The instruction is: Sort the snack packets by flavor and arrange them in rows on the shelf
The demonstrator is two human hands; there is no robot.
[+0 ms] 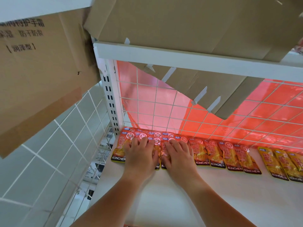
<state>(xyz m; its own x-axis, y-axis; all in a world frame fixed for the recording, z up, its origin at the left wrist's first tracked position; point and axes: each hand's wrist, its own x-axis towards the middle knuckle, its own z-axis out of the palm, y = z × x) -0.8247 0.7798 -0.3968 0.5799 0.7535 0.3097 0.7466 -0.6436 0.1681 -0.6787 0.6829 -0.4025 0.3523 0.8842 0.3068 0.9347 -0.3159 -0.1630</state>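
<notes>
Head view: The flat white shelf board (188, 199) was bounded at the back by a white wire grid panel (196, 122) with a translucent red plastic sheet (270, 102) behind it. A slotted white metal upright (111, 99) stood at the back left corner. On the left side a second white wire grid (85, 123) closed the shelf off from the grey tiled floor (32, 161) below. Overhead ran the white front rail of the upper shelf (180, 58), with brown cardboard flaps (180, 18) resting on it. A large brown cardboard box printed with black characters (37, 68) jutted in at the upper left. The front half of the board lay bare around the forearms.

The red-orange foil snack packets (218, 154) marked KONCHEW lay flat in an overlapping row along the back grid, starting from the left corner. The yellow foil snack packets (278, 163) lay to their right after a small gap, running off the frame edge.

The left hand (141, 154) and right hand (178, 154) lay side by side, palms down, with fingers straight and slightly spread. Both pressed on the leftmost red-orange packets. The yellow packets were well to the right of the hands.
</notes>
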